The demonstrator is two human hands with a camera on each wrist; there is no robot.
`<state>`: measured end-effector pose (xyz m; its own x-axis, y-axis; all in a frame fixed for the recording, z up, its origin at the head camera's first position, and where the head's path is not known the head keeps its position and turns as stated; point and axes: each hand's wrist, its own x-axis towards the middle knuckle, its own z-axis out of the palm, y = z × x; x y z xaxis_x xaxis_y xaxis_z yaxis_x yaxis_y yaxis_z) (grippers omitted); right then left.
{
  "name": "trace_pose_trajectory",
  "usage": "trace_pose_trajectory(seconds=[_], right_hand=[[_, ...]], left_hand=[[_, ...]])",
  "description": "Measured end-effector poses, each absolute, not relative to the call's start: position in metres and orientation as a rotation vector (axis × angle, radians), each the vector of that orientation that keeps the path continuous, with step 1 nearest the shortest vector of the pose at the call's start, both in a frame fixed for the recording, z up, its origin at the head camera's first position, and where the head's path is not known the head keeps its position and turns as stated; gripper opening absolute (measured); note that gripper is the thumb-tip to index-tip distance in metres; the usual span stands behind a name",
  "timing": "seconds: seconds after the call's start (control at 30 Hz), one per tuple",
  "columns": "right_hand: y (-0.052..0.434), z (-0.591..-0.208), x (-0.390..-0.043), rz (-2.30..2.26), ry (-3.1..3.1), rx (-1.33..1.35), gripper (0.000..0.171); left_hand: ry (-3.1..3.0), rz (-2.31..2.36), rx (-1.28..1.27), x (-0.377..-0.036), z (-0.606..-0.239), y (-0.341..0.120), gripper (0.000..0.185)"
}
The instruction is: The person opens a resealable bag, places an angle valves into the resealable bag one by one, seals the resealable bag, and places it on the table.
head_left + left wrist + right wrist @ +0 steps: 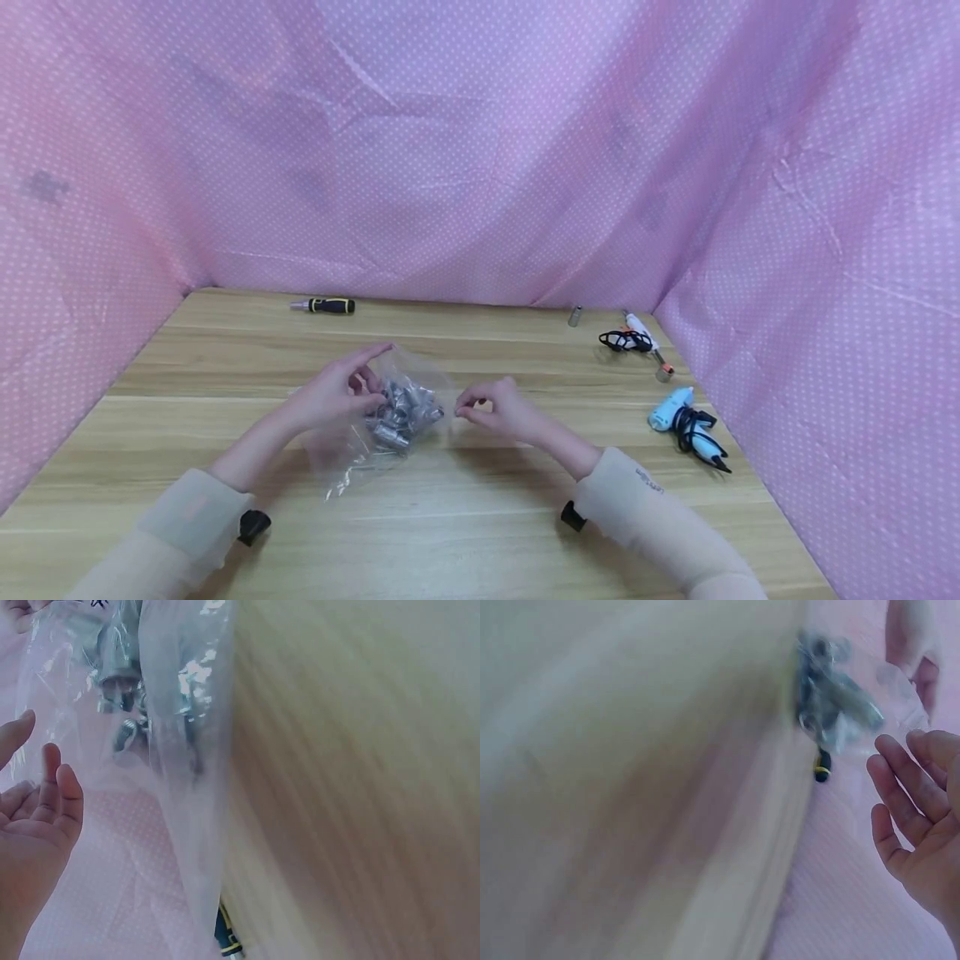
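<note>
A clear plastic bag (442, 379) full of several silvery metal socket-like pieces (401, 417) is between the two hands over the wooden table. On its left side, my left hand (341, 392) has its index finger stretched along the bag's far edge, thumb near the metal pieces. The left wrist view shows this hand's other fingers (69, 791) loosely bent, with nothing in the palm. My right hand (498, 408) pinches the bag's right edge between thumb and index finger. Its remaining fingers (900, 787) are spread loosely in the right wrist view.
A black-and-yellow screwdriver (330, 306) lies at the table's back left. At the back right are a small metal cylinder (574, 315) and a white corded tool (639, 329). A light blue glue gun (671, 410) with wrapped black cord lies by the right edge. Pink dotted cloth (450, 167) surrounds the table.
</note>
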<state>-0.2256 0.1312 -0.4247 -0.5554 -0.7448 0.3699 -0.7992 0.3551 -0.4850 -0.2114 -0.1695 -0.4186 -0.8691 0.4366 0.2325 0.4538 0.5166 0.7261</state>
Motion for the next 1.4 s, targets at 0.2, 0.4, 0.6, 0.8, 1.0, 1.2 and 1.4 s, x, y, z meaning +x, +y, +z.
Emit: trace_pose_trajectory(seconds=[0.2, 0.4, 0.6, 0.8, 1.0, 1.2, 1.4], right_hand=[[0.142, -0.400, -0.227, 0.927, -2.476, 1.421, 0.006], [0.148, -0.359, -0.228, 0.922, -2.393, 1.442, 0.007], [0.155, -0.316, -0.231, 0.847, -2.266, 1.513, 0.004], [0.164, -0.284, -0.237, 0.820, -2.162, 1.562, 0.004], [0.181, -0.277, -0.246, 0.815, -2.187, 1.549, 0.005], [0.194, -0.282, -0.251, 0.771, -2.209, 1.583, 0.012], [0.200, -0.283, -0.251, 0.781, -2.181, 1.626, 0.013]], left_hand=[[-2.619, -1.238, -0.855, -0.208, -0.404, -0.172, 0.078], [-2.504, -1.165, -0.863, -0.199, -0.378, -0.173, 0.074], [-2.310, -1.111, -0.901, -0.191, -0.351, -0.166, 0.069], [-2.284, -1.056, -0.856, -0.179, -0.334, -0.159, 0.068], [-2.334, -0.954, -0.911, -0.175, -0.337, -0.147, 0.058], [-2.298, -0.869, -0.937, -0.188, -0.334, -0.141, 0.041], [-2.417, -0.757, -0.980, -0.203, -0.322, -0.139, 0.026]])
